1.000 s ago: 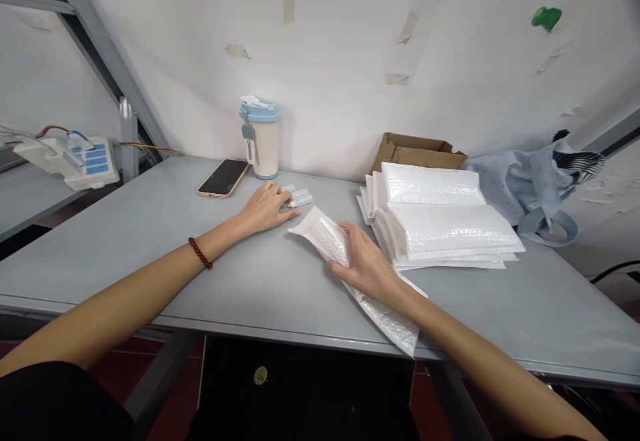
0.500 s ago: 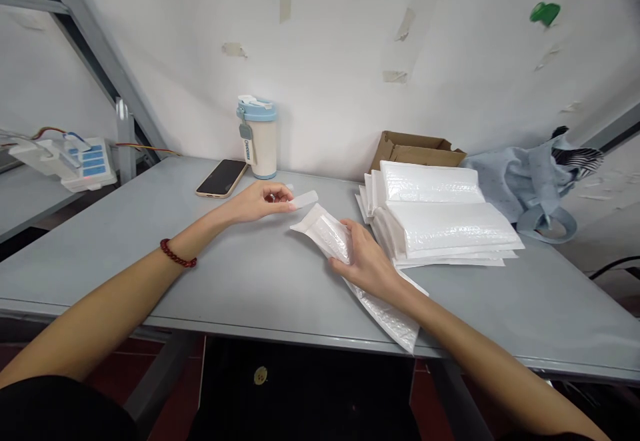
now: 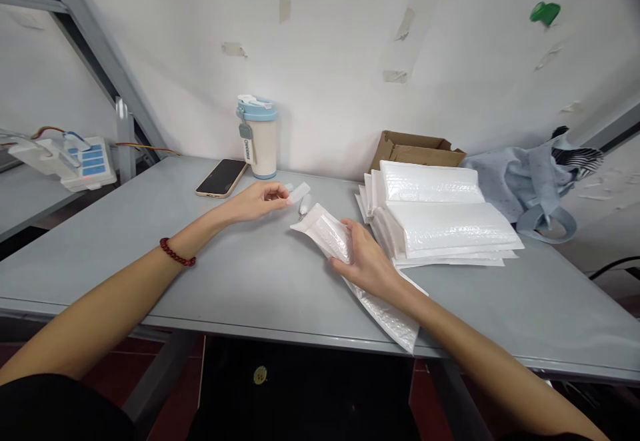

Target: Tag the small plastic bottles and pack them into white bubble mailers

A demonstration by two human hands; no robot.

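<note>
Between the thumb and fingers of my left hand (image 3: pixel 260 201) is a small translucent strip (image 3: pixel 299 192). A small white object (image 3: pixel 305 205) lies on the table just right of it, before the tip of a white bubble mailer (image 3: pixel 330 233). My right hand (image 3: pixel 367 261) grips that mailer by its side, thumb on top; the mailer slants down to the table's front edge. To the right is a stack of white bubble mailers (image 3: pixel 445 228).
A blue-lidded cup (image 3: pixel 265 144) and a phone (image 3: pixel 223 178) stand and lie at the back left of the grey table (image 3: pixel 225 281). Behind the stack is a cardboard box (image 3: pixel 420 153), with a light blue cloth bag (image 3: pixel 510 174) beside it. A power strip (image 3: pixel 90 164) is far left.
My left hand has drawn slightly left with the strip, which is tilted up more. The small white object now shows on the table. My right hand and the mailer have hardly moved.
</note>
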